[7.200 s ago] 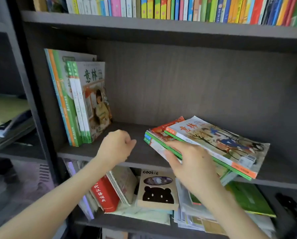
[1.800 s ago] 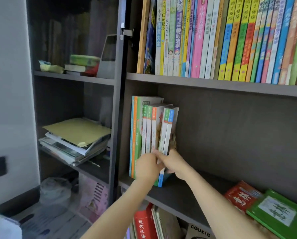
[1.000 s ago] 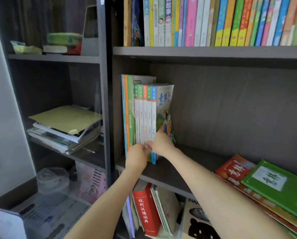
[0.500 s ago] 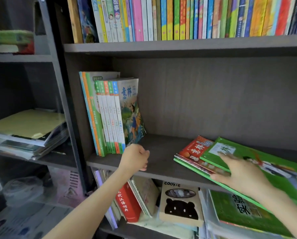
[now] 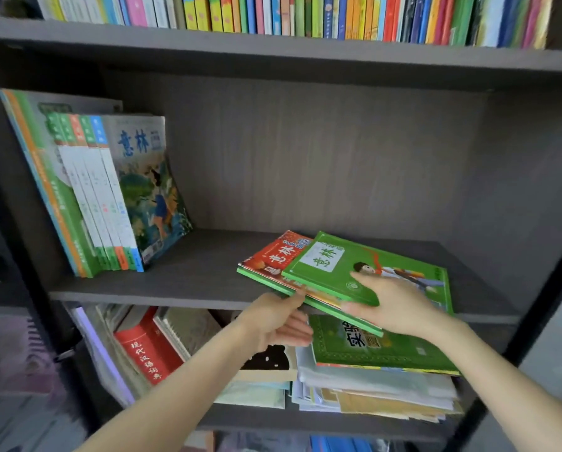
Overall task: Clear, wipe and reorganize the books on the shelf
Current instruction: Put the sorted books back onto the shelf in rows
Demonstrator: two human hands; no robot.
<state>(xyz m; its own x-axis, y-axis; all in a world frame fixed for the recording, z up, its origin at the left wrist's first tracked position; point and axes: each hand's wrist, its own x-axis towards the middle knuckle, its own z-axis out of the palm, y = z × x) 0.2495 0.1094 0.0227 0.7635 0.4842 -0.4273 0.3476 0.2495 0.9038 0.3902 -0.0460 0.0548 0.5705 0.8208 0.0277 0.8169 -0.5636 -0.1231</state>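
On the dark middle shelf (image 5: 201, 285) a row of upright books (image 5: 103, 197) leans against the left wall. A small flat stack lies at the right: a green book (image 5: 348, 265) on top, a red book (image 5: 273, 256) under it. My right hand (image 5: 393, 305) grips the stack's front edge, thumb on the green cover and fingers beneath. My left hand (image 5: 279, 318) holds the stack's lower left edge from below, thumb along the rim.
The shelf above carries a full row of colourful books (image 5: 305, 14). Below lie a red dictionary (image 5: 146, 350), a pale box with a black bear shape (image 5: 269, 363) and a pile of papers under a green book (image 5: 380, 350). Bare shelf lies between the upright row and the stack.
My left hand has moved right from the upright books to the stack's edge. My right hand has shifted from resting on the green cover to gripping the stack's front edge.
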